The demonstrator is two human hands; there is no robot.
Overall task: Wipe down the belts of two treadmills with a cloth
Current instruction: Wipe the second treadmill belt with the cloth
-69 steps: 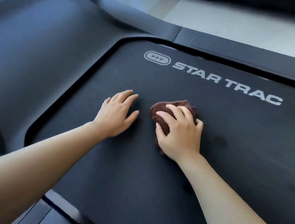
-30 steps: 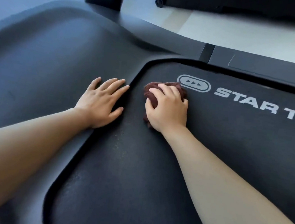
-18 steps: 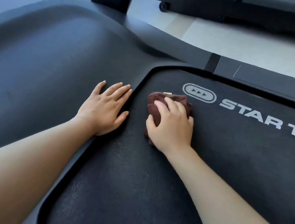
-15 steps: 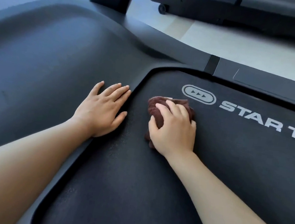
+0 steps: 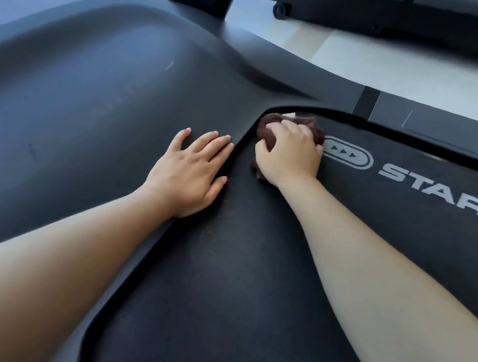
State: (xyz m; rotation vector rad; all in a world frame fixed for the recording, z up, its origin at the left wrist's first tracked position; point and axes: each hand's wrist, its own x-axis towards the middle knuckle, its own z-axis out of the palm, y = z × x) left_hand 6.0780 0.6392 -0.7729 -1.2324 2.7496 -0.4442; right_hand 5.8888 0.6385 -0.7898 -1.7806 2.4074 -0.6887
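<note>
Both bare arms reach forward side by side, the left hand lying flat, palm down, with straight fingers close together and thumb out, and the right hand palm down with fingers curled over a bunched cloth, maybe squeezing it.

Bunched dark-brown cloth at rounded corner of black belt

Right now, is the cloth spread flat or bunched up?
Bunched up: the brown cloth is a crumpled wad, covered by the right hand gripping it at a corner of the treadmill belt.
</note>
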